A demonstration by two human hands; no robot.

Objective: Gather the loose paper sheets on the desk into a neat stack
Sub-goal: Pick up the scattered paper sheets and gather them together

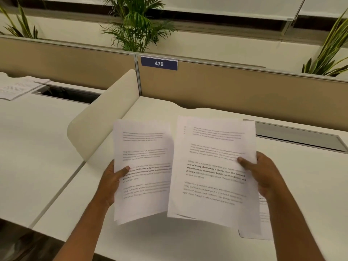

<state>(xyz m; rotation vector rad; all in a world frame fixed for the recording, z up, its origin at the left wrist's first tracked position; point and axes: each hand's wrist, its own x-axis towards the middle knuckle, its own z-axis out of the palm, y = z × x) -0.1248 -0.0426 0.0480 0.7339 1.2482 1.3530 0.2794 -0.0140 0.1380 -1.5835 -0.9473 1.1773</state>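
Now, as seen:
Left hand (111,182): closed on the left sheets (143,170), thumb on the printed face, fingers behind.
Right hand (263,174): closed on the right sheets (212,166), thumb on top near the right edge.
Sheets: both bundles lifted above the desk (169,240), side by side, inner edges overlapping.
Extra sheet (263,223): under the right bundle, partly hidden.
Far papers (17,87): on the neighbouring desk.
Tag (159,63): reads 476, on the partition.

hands: 2 (111,182) (263,174) | held paper bundles: 2 (143,166) (211,166) | plants: 3 (137,25) | number sign: 1 (159,63)
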